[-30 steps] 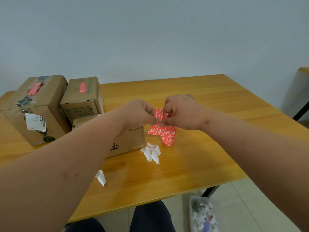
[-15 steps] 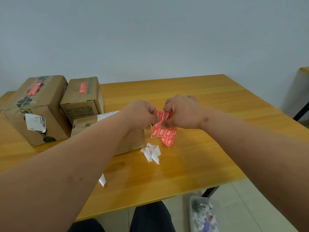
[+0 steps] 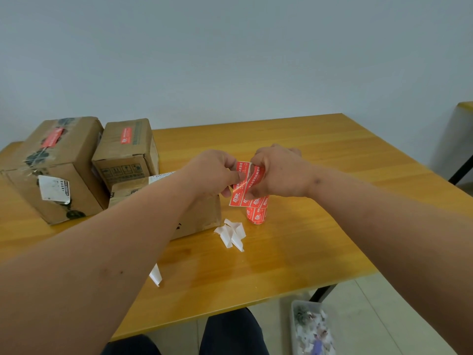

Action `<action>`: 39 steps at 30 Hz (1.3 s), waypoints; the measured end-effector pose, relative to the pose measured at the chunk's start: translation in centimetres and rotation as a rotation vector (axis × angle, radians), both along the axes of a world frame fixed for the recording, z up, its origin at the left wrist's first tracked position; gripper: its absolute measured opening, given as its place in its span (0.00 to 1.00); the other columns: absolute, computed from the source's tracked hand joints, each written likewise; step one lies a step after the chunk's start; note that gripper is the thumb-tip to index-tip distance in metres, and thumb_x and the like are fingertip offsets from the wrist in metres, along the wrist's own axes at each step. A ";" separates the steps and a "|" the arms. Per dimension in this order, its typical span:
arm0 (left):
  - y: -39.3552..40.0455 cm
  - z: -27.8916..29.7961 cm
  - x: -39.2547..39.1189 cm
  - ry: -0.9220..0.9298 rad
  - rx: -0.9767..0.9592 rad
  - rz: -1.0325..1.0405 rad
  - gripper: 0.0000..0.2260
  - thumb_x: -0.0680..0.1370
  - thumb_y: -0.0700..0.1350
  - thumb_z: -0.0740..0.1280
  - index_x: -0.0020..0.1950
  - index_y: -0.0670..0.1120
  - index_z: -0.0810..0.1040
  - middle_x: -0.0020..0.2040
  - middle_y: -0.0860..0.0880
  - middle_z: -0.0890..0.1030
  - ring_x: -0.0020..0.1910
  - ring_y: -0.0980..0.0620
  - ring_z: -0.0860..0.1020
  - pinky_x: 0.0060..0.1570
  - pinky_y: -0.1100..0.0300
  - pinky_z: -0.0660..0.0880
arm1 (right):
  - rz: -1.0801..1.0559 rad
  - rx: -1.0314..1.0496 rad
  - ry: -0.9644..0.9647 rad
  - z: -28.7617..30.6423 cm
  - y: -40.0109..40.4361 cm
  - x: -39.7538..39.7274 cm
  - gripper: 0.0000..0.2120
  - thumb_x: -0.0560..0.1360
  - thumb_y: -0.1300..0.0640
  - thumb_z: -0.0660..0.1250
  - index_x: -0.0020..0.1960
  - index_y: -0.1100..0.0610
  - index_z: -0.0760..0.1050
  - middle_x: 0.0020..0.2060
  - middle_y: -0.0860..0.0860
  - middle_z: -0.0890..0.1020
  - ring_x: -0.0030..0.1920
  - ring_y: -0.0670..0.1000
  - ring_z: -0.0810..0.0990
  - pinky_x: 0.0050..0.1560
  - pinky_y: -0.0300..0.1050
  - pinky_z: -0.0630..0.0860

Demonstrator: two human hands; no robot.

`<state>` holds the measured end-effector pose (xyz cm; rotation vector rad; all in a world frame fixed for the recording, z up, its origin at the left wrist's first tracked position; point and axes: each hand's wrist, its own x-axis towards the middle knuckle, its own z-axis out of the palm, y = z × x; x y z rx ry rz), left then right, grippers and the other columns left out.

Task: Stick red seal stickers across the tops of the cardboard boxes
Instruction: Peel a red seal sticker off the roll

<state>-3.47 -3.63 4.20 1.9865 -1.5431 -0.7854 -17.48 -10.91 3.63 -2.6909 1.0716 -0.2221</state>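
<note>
Above the table point(image 3: 294, 252), both hands pinch the red sticker strip point(image 3: 244, 187), left hand point(image 3: 215, 172) and right hand point(image 3: 276, 172); peeling too fast could tear or fold a seal onto itself.

Since the earliest picture, the left hand point(image 3: 217, 172) and right hand point(image 3: 275, 172) have drawn slightly apart while both still pinch the red sticker strip point(image 3: 247, 187). One red seal sticker point(image 3: 253, 179) now stands partly peeled from the strip, lifted at an angle under the right hand's fingers. The left forearm has shifted, exposing more of the nearest cardboard box point(image 3: 153, 184) and its white label point(image 3: 161, 175). The white backing scrap point(image 3: 155, 275) near the tabletop edge is now partly covered by that forearm.
</note>
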 end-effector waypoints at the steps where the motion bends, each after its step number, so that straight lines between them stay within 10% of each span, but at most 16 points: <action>1: 0.0 0.0 0.0 0.008 -0.010 0.001 0.08 0.79 0.48 0.66 0.51 0.45 0.81 0.30 0.54 0.78 0.19 0.64 0.72 0.23 0.72 0.66 | 0.000 0.002 0.014 0.0 0.0 0.0 0.13 0.65 0.43 0.75 0.34 0.47 0.73 0.41 0.44 0.79 0.53 0.48 0.69 0.61 0.53 0.61; 16: -0.1 0.0 -0.1 0.040 0.020 -0.020 0.03 0.77 0.42 0.69 0.48 0.44 0.81 0.40 0.47 0.83 0.33 0.55 0.77 0.37 0.64 0.73 | 0.048 -0.087 0.057 -0.1 0.1 -0.2 0.05 0.70 0.44 0.71 0.39 0.44 0.79 0.46 0.41 0.74 0.57 0.49 0.65 0.63 0.54 0.58; 39: 0.0 -0.6 0.5 0.088 -0.011 0.043 0.03 0.79 0.44 0.67 0.45 0.47 0.79 0.28 0.54 0.80 0.23 0.60 0.76 0.29 0.65 0.70 | 0.048 -0.088 0.032 -0.2 0.2 0.2 0.07 0.68 0.43 0.73 0.39 0.45 0.79 0.46 0.39 0.75 0.55 0.47 0.63 0.63 0.53 0.57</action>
